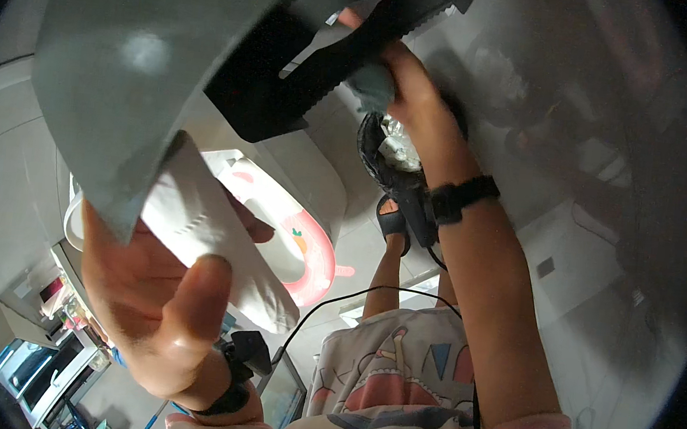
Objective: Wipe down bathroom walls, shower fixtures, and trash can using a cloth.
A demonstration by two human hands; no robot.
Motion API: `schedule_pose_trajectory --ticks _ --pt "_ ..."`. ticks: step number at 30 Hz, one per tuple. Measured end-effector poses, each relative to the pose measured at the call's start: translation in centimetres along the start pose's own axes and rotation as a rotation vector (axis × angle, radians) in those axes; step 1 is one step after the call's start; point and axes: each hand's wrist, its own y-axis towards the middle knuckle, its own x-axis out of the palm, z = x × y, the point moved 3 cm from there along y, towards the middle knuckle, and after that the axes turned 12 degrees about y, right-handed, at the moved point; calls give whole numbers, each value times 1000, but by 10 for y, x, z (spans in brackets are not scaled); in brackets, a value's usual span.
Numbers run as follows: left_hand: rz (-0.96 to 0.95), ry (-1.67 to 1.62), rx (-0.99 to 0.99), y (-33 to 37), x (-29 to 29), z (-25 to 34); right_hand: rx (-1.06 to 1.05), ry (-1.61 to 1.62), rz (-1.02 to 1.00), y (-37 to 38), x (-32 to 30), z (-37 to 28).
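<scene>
My left hand (174,297) is closed around a white roll of toilet paper (229,245), thumb across its near side. The roll's upper end meets the lower edge of a raised grey curved cover (119,52), which looks like a paper dispenser's lid. Beside that cover is a black dispenser part (324,68) with a serrated edge and a slot. Reaching up behind it, my right hand (406,76) is mostly hidden, with a fingertip showing past the black part. A bunched grey-green cloth (372,85) sits against its palm and appears gripped.
Below the dispenser stands a toilet with a pink and white padded seat (319,253). A bin with a black bag (374,155) holds crumpled clear wrapping, near my sandalled foot (393,219). A thin black cable (318,303) crosses my front. Glossy grey tiled wall (606,240) lies at right.
</scene>
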Motion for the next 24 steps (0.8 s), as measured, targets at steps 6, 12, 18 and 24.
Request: schedule_pose_trajectory --ticks 6,12,18,24 --pt "-8 -214 -87 -16 11 0 -44 -187 152 -63 -30 -3" --pt "-230 -351 -98 -20 26 -17 27 -241 429 -124 -52 15" --pt "-386 -317 -148 -35 38 -38 23 -191 492 -155 -58 13" --pt "-439 -66 -179 -25 40 -59 -176 -238 587 -168 -2 -11"
